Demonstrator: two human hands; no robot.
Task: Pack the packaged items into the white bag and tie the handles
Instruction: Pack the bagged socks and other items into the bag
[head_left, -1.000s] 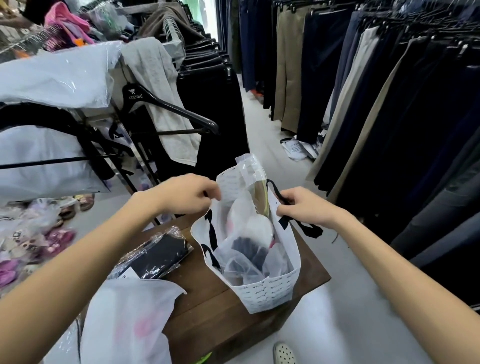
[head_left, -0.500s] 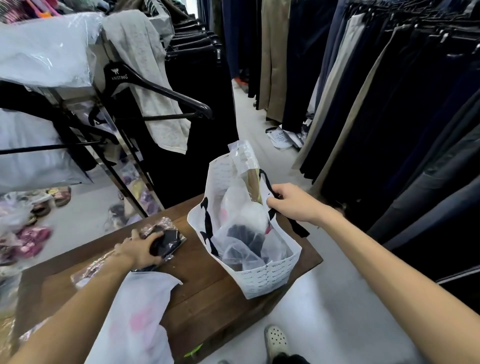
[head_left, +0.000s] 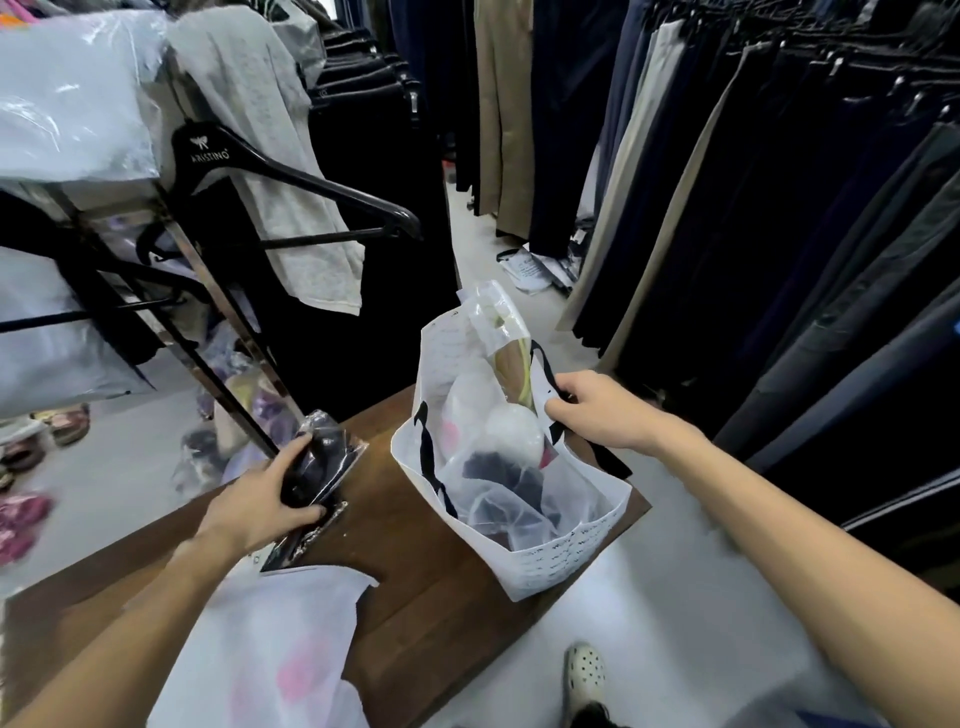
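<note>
Packing at wooden table (head_left: 415, 587); hanger (head_left: 270, 171) above reads "ARISTINO".
Left hand (head_left: 260, 501) closed around dark packet (head_left: 319, 467) at table's left. White bag (head_left: 524, 530) on table's right edge, print illegible, contents blurred; right hand (head_left: 597, 410) pinches its black handle (head_left: 545, 366).

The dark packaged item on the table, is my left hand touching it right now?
Touching. The head view shows the left hand wrapped around the dark packaged item, fingers curled over its clear plastic wrap above the wooden table.
</note>
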